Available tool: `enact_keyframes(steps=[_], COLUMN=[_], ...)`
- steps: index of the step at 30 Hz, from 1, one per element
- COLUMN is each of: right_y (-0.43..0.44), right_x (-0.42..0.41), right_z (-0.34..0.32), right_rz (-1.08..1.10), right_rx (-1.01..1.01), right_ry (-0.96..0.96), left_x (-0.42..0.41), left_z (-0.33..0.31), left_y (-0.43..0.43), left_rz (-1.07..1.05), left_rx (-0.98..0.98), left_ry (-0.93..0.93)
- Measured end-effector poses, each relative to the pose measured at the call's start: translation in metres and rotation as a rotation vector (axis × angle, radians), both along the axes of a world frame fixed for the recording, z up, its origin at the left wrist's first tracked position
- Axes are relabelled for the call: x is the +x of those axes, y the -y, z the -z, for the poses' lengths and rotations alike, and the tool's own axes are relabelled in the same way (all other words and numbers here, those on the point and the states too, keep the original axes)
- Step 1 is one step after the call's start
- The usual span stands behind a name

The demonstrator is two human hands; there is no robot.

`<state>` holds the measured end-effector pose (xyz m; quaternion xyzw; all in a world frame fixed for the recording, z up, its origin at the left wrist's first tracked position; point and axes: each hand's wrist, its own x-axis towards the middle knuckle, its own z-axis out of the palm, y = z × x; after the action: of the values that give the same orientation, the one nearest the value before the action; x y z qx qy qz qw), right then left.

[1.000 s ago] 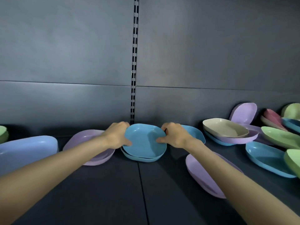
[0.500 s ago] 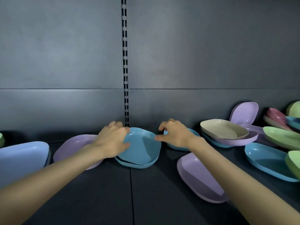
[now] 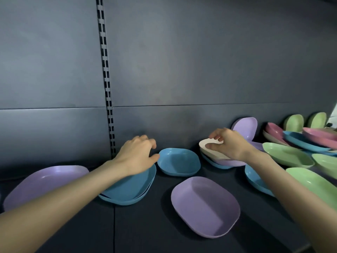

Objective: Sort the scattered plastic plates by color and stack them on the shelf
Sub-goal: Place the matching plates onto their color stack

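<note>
A stack of blue plates point(image 3: 131, 190) lies on the dark shelf point(image 3: 142, 234), left of centre. My left hand point(image 3: 136, 156) hovers over its far rim with loosely curled fingers, holding nothing. A single blue plate point(image 3: 179, 162) sits just right of that hand. My right hand point(image 3: 228, 145) pinches the near rim of a beige plate point(image 3: 209, 150), which rests on a purple plate point(image 3: 229, 162) and a blue one beneath. A purple plate point(image 3: 204, 205) lies in front, and another purple plate point(image 3: 45, 181) lies at the left.
Green plates point(image 3: 288, 154), pink plates point(image 3: 319, 135) and more blue plates point(image 3: 302, 139) crowd the right end. A purple plate point(image 3: 246, 126) leans on the grey back wall point(image 3: 182, 70). A slotted upright point(image 3: 105, 79) runs down the wall.
Both hands have let go of the blue plate, which now lies on the stack. My right hand has moved right and taken the beige plate's rim. The view has shifted right.
</note>
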<state>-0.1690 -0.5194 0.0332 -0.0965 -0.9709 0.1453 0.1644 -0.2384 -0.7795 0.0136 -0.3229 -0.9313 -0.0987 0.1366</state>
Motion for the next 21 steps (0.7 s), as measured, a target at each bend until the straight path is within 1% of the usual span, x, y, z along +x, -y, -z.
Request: enact_keyframes(steps=[2,5,7,9,14,18,21], right_y=[-0.017,-0.042,-0.061,-0.078,-0.108,-0.122,-0.126], right_x=[-0.003,-0.010,-0.019,-0.028,-0.043,-0.050,-0.053], right_z=[-0.001,0.000,0.002,0.001,0.001,0.007,0.010], right_rz=[0.019,0.009,0.001,-0.005,-0.012,-0.060,-0.088], right_rx=[0.004,-0.002,0.027,0.049,0.070,0.064,0.055], right_ry=[0.028,0.079,0.155,0.227,0.359,0.393,0.404], left_x=[-0.002,-0.007,-0.010,-0.010,-0.015,-0.018,-0.019], left_z=[0.002,0.006,0.007,0.007,0.014,0.018,0.021], left_y=[-0.018,-0.043,-0.057,-0.068,-0.084,-0.090,-0.092], left_rz=[-0.005,-0.044,-0.083,-0.117,-0.234,-0.293,-0.326], left_rx=[0.007,-0.041,-0.055,-0.072,-0.118,-0.123,-0.100], left_ry=[0.087,0.210,0.315,0.382,0.464,0.526,0.521])
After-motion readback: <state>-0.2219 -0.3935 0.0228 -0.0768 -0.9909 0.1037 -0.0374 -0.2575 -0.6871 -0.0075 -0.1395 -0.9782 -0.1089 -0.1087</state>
